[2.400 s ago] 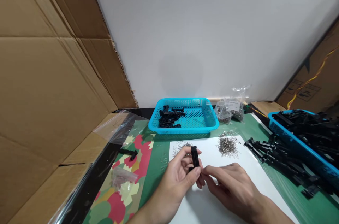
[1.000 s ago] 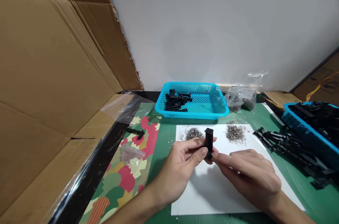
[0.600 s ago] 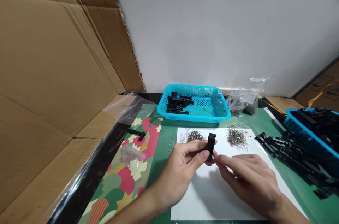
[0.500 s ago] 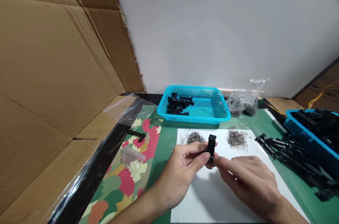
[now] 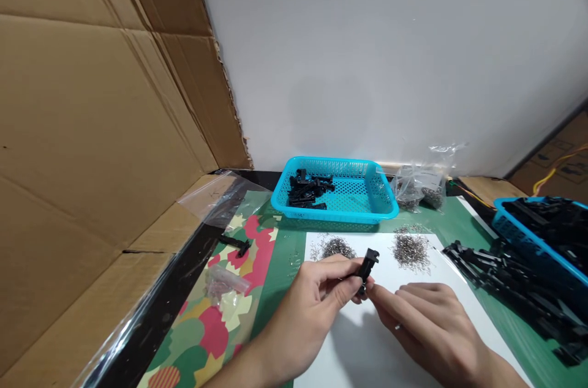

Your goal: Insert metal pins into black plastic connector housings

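Note:
My left hand (image 5: 316, 299) grips a narrow black plastic part (image 5: 368, 263) between thumb and fingers, tilted with its blocky end up. At the part's lower end my right hand (image 5: 432, 327) is closed, its thumb and index fingertips touching there. A tiny metal glint shows beside those fingertips, and a small metal piece (image 5: 397, 327) pokes out below the curled right fingers. Behind my hands, two piles of small metal pieces, a left pile (image 5: 337, 247) and a right pile (image 5: 410, 251), lie on a white sheet (image 5: 358, 357).
A blue basket (image 5: 337, 216) with black parts stands at the back. Clear bags (image 5: 420, 186) of metal pieces sit beside it. On the right are loose black parts (image 5: 519, 296) and a fuller blue basket (image 5: 537, 235). One black part (image 5: 236, 243) lies left; cardboard (image 5: 92, 131) walls that side.
The black part has tipped so its top leans right. My right fingertips have stayed at its lower end, and a metal piece now shows beneath the right fingers. The view has shifted slightly.

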Available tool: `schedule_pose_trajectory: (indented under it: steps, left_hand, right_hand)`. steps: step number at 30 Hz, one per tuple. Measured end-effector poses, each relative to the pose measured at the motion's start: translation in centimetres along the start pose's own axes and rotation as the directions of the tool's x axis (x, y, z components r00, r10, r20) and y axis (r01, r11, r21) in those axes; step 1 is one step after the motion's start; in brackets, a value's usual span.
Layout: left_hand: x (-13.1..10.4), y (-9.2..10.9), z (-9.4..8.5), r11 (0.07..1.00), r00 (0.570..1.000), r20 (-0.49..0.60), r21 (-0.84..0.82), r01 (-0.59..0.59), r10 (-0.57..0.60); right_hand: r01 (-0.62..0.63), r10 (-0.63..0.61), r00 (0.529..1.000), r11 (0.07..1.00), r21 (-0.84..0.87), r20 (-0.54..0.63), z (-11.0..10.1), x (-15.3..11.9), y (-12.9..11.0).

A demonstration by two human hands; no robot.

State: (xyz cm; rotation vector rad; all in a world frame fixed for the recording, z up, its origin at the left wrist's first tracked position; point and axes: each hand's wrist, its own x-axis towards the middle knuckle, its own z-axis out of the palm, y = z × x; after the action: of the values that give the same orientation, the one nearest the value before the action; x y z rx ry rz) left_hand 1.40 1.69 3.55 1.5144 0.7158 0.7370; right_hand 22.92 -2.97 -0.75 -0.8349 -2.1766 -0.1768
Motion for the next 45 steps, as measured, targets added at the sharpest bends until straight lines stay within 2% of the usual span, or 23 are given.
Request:
schedule_pose_trajectory:
  steps: [13, 18, 24, 30, 36, 39, 41, 43, 45]
  left_hand:
    - [0.2, 0.2, -0.1, 0.997, 1.000, 0.000, 0.081, -0.017, 0.017]
    - [0.1, 0.4, -0.3, 0.998, 1.000, 0.029, 0.058, 0.007, -0.009]
    - [0.2, -0.1, -0.4, 0.988, 0.990, 0.070, -0.088, 0.127, -0.121]
    - [-0.5, -1.2, 0.3, 0.912, 0.967, 0.018, -0.330, 0.244, -0.253]
    - [-0.7, -0.6, 0.3, 0.803, 0.942, 0.102, -0.500, 0.326, -0.319]
    - [-0.3, -0.7, 0.0, 0.785, 0.928, 0.184, -0.496, 0.371, -0.323]
    - [-0.1, -1.2, -0.2, 0.807, 0.922, 0.233, -0.447, 0.385, -0.311]
    - [0.0, -1.7, -0.3, 0.861, 0.934, 0.206, -0.368, 0.351, -0.293]
    - [-0.1, -1.9, -0.2, 0.938, 0.969, 0.032, -0.247, 0.244, -0.243]
  right_hand:
    - [0.000, 0.000, 1.000, 1.000, 0.006, -0.029, 0.4, 0.1, 0.1]
    - [0.017, -0.017, 0.999, 1.000, 0.002, -0.032, 0.2, 0.6, 0.4]
    - [-0.031, 0.032, 0.999, 0.998, 0.046, -0.028, -0.1, 0.9, 0.4]
    - [-0.020, 0.024, 0.997, 0.998, 0.054, -0.072, 0.1, 0.7, 0.9]
    - [-0.016, 0.019, 0.999, 0.997, 0.081, -0.031, -0.2, 0.6, 1.3]
    - [0.001, 0.002, 1.000, 0.997, 0.075, -0.031, -0.5, 0.9, 1.2]
    - [0.027, -0.026, 0.999, 0.998, 0.060, -0.024, -0.6, 1.2, 1.1]
    - [0.021, -0.021, 1.000, 0.998, 0.063, 0.005, -0.6, 1.3, 1.2]
    - [-0.018, 0.016, 0.999, 0.997, 0.079, 0.031, -0.5, 1.2, 1.5]
